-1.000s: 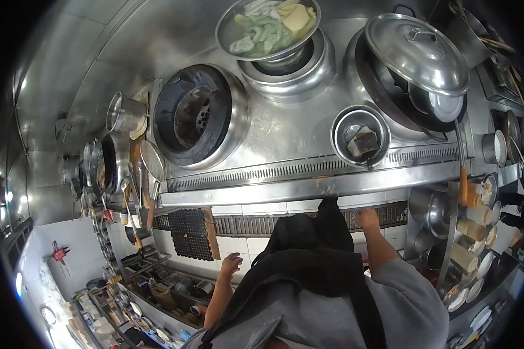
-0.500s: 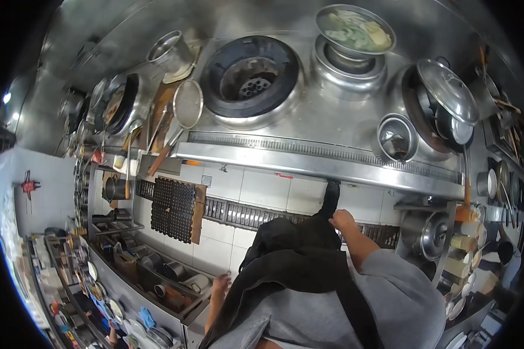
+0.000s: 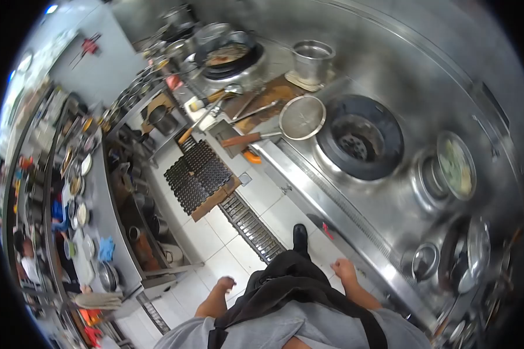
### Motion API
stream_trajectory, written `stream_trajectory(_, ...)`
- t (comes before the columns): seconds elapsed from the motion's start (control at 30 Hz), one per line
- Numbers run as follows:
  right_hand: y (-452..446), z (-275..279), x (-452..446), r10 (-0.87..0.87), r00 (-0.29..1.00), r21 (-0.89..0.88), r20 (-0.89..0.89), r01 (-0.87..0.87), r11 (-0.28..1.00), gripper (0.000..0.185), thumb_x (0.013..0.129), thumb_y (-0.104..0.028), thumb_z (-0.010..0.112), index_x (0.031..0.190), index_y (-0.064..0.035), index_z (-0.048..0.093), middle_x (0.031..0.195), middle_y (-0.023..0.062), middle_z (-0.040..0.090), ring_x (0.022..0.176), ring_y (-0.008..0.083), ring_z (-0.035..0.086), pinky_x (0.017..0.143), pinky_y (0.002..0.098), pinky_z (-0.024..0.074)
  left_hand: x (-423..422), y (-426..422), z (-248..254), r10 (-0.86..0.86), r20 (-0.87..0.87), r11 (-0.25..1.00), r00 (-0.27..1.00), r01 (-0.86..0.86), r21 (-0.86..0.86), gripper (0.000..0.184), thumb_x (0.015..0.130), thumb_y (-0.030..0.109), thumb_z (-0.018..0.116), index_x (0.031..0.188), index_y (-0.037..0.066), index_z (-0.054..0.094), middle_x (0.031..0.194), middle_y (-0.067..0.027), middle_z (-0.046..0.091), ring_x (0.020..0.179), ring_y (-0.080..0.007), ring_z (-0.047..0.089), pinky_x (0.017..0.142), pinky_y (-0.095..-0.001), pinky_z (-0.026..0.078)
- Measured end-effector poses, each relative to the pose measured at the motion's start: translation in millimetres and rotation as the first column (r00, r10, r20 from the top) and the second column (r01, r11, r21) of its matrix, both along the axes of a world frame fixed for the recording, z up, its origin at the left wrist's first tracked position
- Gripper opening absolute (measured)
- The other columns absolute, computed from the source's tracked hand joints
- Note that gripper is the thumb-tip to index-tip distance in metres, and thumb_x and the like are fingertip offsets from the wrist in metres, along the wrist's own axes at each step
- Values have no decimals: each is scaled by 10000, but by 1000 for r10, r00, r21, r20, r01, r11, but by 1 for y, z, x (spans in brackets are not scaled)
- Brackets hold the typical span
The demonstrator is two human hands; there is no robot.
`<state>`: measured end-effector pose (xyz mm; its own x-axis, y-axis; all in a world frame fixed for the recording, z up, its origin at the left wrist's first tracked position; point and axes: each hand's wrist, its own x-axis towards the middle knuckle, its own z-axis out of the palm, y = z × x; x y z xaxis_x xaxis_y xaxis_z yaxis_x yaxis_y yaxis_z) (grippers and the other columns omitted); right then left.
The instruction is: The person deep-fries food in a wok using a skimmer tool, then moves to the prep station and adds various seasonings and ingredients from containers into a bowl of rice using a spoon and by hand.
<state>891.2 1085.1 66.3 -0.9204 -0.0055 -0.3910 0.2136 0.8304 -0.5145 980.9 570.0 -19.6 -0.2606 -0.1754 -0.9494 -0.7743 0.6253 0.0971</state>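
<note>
My left hand hangs low in front of my left hip, its fingers curled in, over the white tiled floor. On the other side, my right hand hangs with fingers folded into a loose fist, near the front edge of the steel stove. Neither hand touches anything, and nothing shows in them. Ahead on the stove, a round mesh strainer with a wooden handle leans by a black wok burner ring. A metal bowl of pale green food rests on the burner beyond it.
A black rubber mat lies by a floor drain grate. Left stands a steel counter with plates and a blue cloth-like item. A person is partly visible beyond. A steel pot stands at the back.
My view and body have turned left, so the stove now runs diagonally on my right. The left counter and mat appear nearer the middle. A black boot is now plainly visible stepping forward.
</note>
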Motion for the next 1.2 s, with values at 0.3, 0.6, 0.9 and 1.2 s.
stream_trajectory(0.3,33,-20,-72,377,925,156,48,-380,912,253,752,-272,618,710,-26,658,706,177,624,703,361,618,673,454,492,-164,23,79,98,-579,993,810,-122,-2,417,748,200,653,1144,78,606,845,-83,647,644,-140,561,572,-279,487)
stream_trajectory(0.6,-81,38,-204,487,869,-192,-91,-495,847,222,775,-241,619,720,-27,641,717,173,626,717,354,614,672,450,469,-57,-19,78,315,-343,923,885,-370,-106,322,751,283,620,952,32,650,718,-107,634,540,-232,618,510,-348,530)
stream_trajectory(0.9,-136,25,-263,682,725,-82,98,-677,731,241,790,-258,603,840,-34,679,813,194,643,818,360,620,750,443,475,45,-2,63,33,-184,999,982,-40,-32,317,744,68,578,1057,101,619,983,-84,619,808,-201,625,610,-358,569)
stream_trajectory(1.2,-251,31,-296,687,721,31,87,-692,721,188,769,-209,608,791,-34,673,783,195,638,782,366,616,745,452,482,43,-99,-8,43,-293,998,955,-31,46,412,693,151,654,1104,152,628,1059,-107,622,882,-243,616,666,-380,558)
